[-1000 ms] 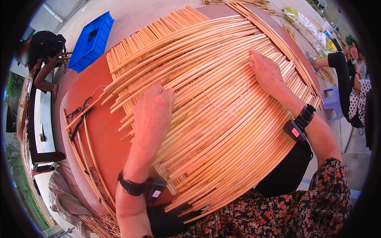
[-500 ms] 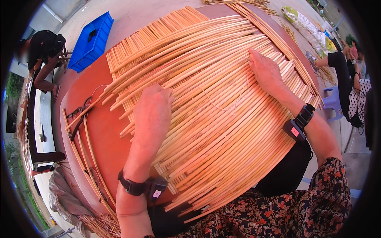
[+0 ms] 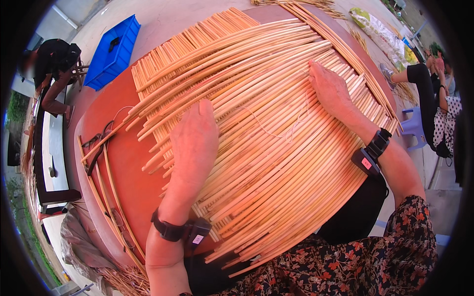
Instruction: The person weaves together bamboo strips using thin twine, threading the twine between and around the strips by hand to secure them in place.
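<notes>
Pale peeled sticks (image 3: 276,163) lie side by side in a broad layer over a denser mat of short sticks (image 3: 197,37). My left hand (image 3: 194,140) is closed, knuckles up, on the layer's left part; what its curled fingers hold is hidden. My right hand (image 3: 326,86) is closed at the upper right, fingertips gripping one of the sticks. A thin looped white string (image 3: 289,135) lies across the sticks between my hands.
The red-brown table (image 3: 128,187) holds loose sticks and dark tools (image 3: 96,143) at left. A blue crate (image 3: 111,49) stands beyond, near a bending person (image 3: 54,59). At right are a seated person (image 3: 424,98), a purple stool (image 3: 412,123) and a sack (image 3: 375,32).
My left hand and wrist have shifted slightly to the right, with the knuckles raised a little toward the far side. My right hand stays almost still at the upper right.
</notes>
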A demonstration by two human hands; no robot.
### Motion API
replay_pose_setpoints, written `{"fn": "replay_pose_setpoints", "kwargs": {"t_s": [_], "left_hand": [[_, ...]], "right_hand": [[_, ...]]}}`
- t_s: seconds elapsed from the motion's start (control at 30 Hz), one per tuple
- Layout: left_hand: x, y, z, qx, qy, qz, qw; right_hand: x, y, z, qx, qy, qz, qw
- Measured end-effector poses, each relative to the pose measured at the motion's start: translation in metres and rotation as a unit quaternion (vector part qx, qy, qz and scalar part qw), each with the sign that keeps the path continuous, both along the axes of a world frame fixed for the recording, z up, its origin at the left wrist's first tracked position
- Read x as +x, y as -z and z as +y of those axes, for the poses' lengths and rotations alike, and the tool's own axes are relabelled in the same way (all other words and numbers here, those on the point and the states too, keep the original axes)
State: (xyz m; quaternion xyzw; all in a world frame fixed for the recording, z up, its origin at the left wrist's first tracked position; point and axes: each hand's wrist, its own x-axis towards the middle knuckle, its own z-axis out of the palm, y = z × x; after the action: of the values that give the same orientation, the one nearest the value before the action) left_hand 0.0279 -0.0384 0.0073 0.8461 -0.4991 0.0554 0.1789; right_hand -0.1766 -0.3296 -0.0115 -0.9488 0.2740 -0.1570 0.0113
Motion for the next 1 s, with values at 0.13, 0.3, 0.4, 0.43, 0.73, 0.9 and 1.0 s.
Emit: {"fn": "replay_pose_setpoints", "kwargs": {"t_s": [0.13,0.3,0.4,0.43,0.73,0.9,1.0], "left_hand": [[0.009,-0.002,0.002,-0.050,0.043,0.090,0.994],[0.021,-0.004,0.006,-0.128,0.111,0.204,0.964],[0.019,0.001,0.004,-0.135,0.091,0.200,0.966],[0.017,0.003,0.003,-0.133,0.078,0.187,0.970],[0.002,0.009,-0.002,-0.127,0.007,0.103,0.987],[0.001,0.010,-0.003,-0.116,-0.007,0.080,0.990],[0.001,0.014,0.000,-0.116,-0.011,0.081,0.990]], "right_hand": [[-0.001,0.003,0.000,-0.002,-0.019,-0.037,0.999],[-0.001,0.004,-0.001,0.000,-0.024,-0.042,0.999],[-0.002,0.005,-0.003,-0.005,-0.026,-0.043,0.999],[-0.002,0.006,-0.003,-0.008,-0.025,-0.042,0.999],[0.001,0.001,0.000,-0.007,-0.005,-0.016,1.000],[-0.002,0.007,-0.003,-0.010,-0.005,-0.020,1.000],[-0.001,0.003,-0.003,0.022,0.006,-0.017,1.000]]}}
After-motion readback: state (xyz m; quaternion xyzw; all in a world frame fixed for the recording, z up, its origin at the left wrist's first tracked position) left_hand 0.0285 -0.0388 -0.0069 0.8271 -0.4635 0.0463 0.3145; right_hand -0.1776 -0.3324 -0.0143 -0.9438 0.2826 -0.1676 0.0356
